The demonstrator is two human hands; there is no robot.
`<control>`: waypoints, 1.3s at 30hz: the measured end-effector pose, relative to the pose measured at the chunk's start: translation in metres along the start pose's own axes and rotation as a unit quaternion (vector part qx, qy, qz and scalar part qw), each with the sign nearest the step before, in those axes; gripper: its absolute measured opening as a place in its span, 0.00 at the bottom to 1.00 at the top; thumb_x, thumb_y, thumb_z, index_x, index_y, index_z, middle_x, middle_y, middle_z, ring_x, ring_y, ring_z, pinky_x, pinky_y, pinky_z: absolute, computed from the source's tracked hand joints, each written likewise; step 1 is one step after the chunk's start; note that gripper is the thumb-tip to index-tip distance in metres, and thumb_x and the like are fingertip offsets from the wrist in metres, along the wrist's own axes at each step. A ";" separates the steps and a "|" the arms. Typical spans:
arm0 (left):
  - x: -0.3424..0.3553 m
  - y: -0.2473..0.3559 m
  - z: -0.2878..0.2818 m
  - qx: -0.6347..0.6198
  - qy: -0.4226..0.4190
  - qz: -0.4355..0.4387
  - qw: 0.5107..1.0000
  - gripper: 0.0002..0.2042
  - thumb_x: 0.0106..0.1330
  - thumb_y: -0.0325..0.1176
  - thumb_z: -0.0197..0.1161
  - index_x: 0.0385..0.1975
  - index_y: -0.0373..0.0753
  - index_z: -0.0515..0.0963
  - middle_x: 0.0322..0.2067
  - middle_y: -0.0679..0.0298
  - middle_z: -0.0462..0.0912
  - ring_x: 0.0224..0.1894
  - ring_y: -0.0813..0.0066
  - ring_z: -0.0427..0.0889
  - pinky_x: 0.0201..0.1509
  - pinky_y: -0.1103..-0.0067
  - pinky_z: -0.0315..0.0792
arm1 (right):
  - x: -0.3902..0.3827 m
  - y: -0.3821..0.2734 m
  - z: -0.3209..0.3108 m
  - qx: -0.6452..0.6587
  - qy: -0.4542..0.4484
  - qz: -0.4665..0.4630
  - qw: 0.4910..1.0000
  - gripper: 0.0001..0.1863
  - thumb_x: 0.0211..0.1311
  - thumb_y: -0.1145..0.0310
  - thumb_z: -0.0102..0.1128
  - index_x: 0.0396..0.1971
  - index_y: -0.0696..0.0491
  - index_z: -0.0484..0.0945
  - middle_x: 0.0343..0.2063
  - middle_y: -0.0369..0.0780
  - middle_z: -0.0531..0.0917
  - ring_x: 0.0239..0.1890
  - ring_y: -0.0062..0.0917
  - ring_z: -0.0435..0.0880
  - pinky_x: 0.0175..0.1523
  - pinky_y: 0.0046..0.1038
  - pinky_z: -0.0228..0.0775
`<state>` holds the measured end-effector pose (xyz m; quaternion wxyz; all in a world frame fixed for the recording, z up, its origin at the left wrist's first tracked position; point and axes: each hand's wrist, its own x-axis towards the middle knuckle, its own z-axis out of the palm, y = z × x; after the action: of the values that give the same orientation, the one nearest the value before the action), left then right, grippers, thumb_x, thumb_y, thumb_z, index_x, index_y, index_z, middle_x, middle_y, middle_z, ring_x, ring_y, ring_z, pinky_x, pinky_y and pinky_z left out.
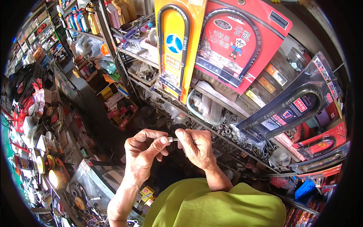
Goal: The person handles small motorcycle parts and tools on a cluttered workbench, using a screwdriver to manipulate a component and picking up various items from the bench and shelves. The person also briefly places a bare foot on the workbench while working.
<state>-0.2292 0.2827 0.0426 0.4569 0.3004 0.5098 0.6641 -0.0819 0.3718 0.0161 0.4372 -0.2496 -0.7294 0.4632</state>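
Observation:
In the middle of the head view, a small pale metal piece (171, 139) lies horizontal between my two hands. My left hand (147, 151) pinches its left end between thumb and index finger, the other fingers curled. My right hand (194, 149) grips the right end, thumb and fingers closed round it; what part is inside that grip is hidden. Beyond the hands are metal shelf trays full of small nuts and hardware (223, 130).
Packaged U-locks (236, 49) hang above and to the right, with a blue bin (206, 109) of bagged items below. At left are crowded shelves (41, 162), boxes on the floor (117, 113) and a narrow dim aisle. My green-clad body (219, 206) fills the bottom.

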 end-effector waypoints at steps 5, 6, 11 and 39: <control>0.003 0.002 -0.005 -0.061 0.000 -0.050 0.997 0.10 0.65 0.34 0.71 0.36 0.33 0.82 0.29 0.60 0.86 0.23 0.80 0.81 0.24 0.84 0.71 | -0.003 0.004 -0.006 0.078 0.006 0.055 0.995 0.17 0.74 0.63 0.57 0.29 0.61 0.80 0.18 0.35 0.78 0.19 0.15 0.74 0.25 0.22 0.65; 0.004 0.002 -0.006 -0.060 0.005 -0.052 0.997 0.11 0.65 0.35 0.71 0.36 0.33 0.82 0.28 0.61 0.86 0.22 0.80 0.80 0.24 0.85 0.71 | -0.002 0.002 -0.005 0.065 0.015 0.029 0.997 0.13 0.72 0.65 0.60 0.34 0.61 0.81 0.21 0.36 0.80 0.19 0.15 0.74 0.25 0.20 0.66; 0.002 0.004 -0.011 -0.063 0.011 -0.048 0.997 0.10 0.65 0.34 0.71 0.36 0.33 0.82 0.28 0.61 0.86 0.22 0.81 0.80 0.24 0.85 0.71 | 0.003 -0.002 -0.001 -0.001 -0.011 -0.105 0.994 0.10 0.62 0.77 0.66 0.43 0.61 0.83 0.33 0.40 0.84 0.22 0.16 0.82 0.26 0.18 0.72; -0.012 0.007 0.004 0.147 -0.029 0.260 0.954 0.11 0.54 0.25 0.77 0.37 0.33 0.85 0.30 0.61 0.85 0.32 0.78 0.81 0.38 0.82 0.74 | -0.006 0.012 0.009 0.402 -0.135 0.152 0.893 0.16 0.77 0.61 0.53 0.42 0.61 0.80 0.23 0.37 0.80 0.15 0.16 0.75 0.19 0.17 0.62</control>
<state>-0.2234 0.2729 0.0513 0.2336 0.5059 0.4923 0.6687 -0.0872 0.3688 0.0014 0.3220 -0.0957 -0.4864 0.8066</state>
